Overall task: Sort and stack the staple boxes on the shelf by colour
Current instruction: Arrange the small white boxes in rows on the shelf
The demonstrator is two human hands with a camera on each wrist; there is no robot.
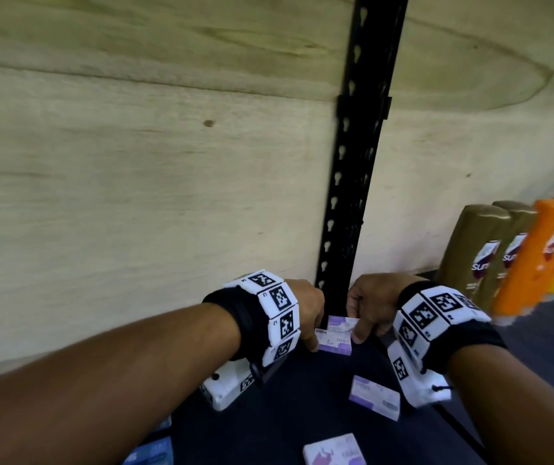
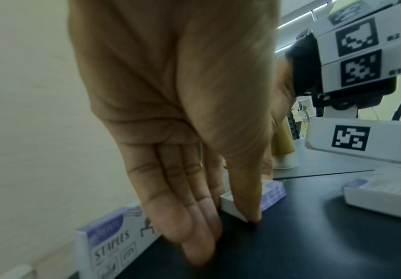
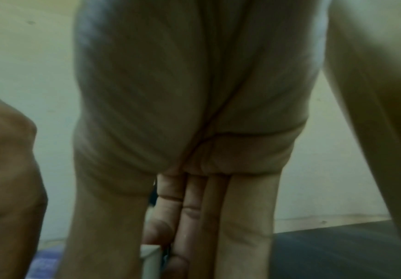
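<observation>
A purple-and-white staple box [image 1: 334, 344] lies on the dark shelf [image 1: 302, 404] by the black upright post. My left hand [image 1: 309, 333] pinches its left end. In the left wrist view the thumb [image 2: 244, 203] presses this box's [image 2: 273, 194] near side and the straight fingers [image 2: 194, 226] reach past its white end. My right hand [image 1: 359, 327] pinches the right end, thumb in front, fingers behind. A second purple box [image 1: 342, 323] shows just behind; whether it is stacked on the first I cannot tell. The right wrist view shows only a white box edge [image 3: 150, 262] between thumb and fingers.
Two more purple boxes [image 1: 374, 397] [image 1: 334, 451] lie nearer me on the shelf. Blue boxes [image 1: 153, 456] sit at the lower left. Another purple box [image 2: 108, 243] stands against the wooden back wall. Gold [image 1: 470, 256] and orange [image 1: 537, 256] bottles stand at the right.
</observation>
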